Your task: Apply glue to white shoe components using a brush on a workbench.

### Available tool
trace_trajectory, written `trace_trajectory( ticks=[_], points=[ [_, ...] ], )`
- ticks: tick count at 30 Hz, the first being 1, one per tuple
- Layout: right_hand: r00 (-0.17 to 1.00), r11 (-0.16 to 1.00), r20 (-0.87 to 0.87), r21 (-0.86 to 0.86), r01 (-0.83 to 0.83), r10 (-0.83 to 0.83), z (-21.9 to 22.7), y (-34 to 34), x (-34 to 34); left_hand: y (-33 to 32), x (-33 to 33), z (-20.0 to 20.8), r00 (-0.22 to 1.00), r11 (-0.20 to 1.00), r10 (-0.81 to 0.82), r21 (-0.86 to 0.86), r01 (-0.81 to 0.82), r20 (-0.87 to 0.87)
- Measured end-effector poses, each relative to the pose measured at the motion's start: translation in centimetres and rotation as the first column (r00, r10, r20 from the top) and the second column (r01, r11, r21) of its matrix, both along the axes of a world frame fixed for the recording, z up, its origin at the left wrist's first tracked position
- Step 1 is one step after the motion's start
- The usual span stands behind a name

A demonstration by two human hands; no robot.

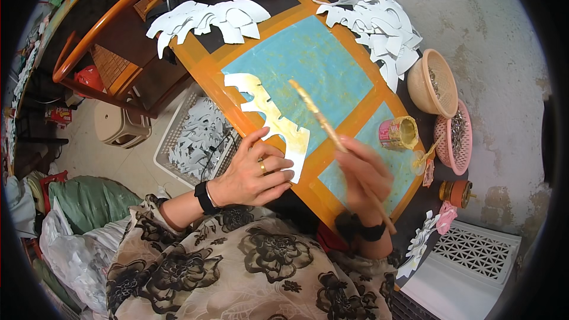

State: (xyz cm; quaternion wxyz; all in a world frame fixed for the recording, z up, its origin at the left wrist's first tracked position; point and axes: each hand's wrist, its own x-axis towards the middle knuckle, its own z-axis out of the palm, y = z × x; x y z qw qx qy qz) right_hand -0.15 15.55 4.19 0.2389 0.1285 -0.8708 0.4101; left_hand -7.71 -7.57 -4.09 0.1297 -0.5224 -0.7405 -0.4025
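Note:
A white cut-out piece (297, 137) with a notched edge, coated in yellowish glue over much of its surface, lies across the left edge of a blue work sheet (302, 53). My left hand (258, 169) rests on its near end, fingers apart and pressing it down. In my right hand (363, 169), slightly blurred, is a slim brush (323, 120). Its yellow-stained tip hovers just right of the piece; its long wooden handle runs back past my wrist. To the right of that hand stands a glue-smeared tin (398, 133).
Heaps of white cut-outs lie at the table's far left (207, 18) and far right (385, 35). Two baskets of small metal parts, one beige (418, 86) and one pink (465, 154), line the right side. A crate (178, 124) of cut-outs sits on the floor at left.

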Motion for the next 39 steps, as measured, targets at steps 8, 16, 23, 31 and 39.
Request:
trace_trajectory(
  ticks=[8, 16, 23, 31, 39],
  points=[
    [0.999, 0.998, 0.05, 0.053, 0.02, -0.023, 0.5, 2.5, 4.8, -0.1, 0.0, -0.1, 1.0, 1.0, 0.001, -0.008, -0.001, 0.025],
    [0.991, 0.992, 0.131, 0.114, -0.057, 0.042, -0.6, 2.6, 5.5, -0.1, 0.0, 0.1, 1.0, 0.999, 0.002, -0.041, -0.002, 0.023],
    [0.991, 0.977, 0.106, 0.185, -0.103, 0.084, -0.6, 2.8, 4.6, 0.1, 0.2, -0.2, 1.0, 1.0, 0.016, -0.011, -0.016, 0.009],
    [0.995, 0.979, 0.042, 0.177, -0.099, 0.093, 0.2, 2.6, 4.5, 0.2, 0.2, -0.1, 1.0, 1.0, 0.023, -0.002, -0.023, 0.009],
    [0.988, 0.976, 0.087, 0.17, -0.138, 0.125, -0.3, 3.0, 4.3, 0.2, 0.1, 0.1, 1.0, 1.0, 0.016, -0.005, -0.016, 0.017]
  ],
)
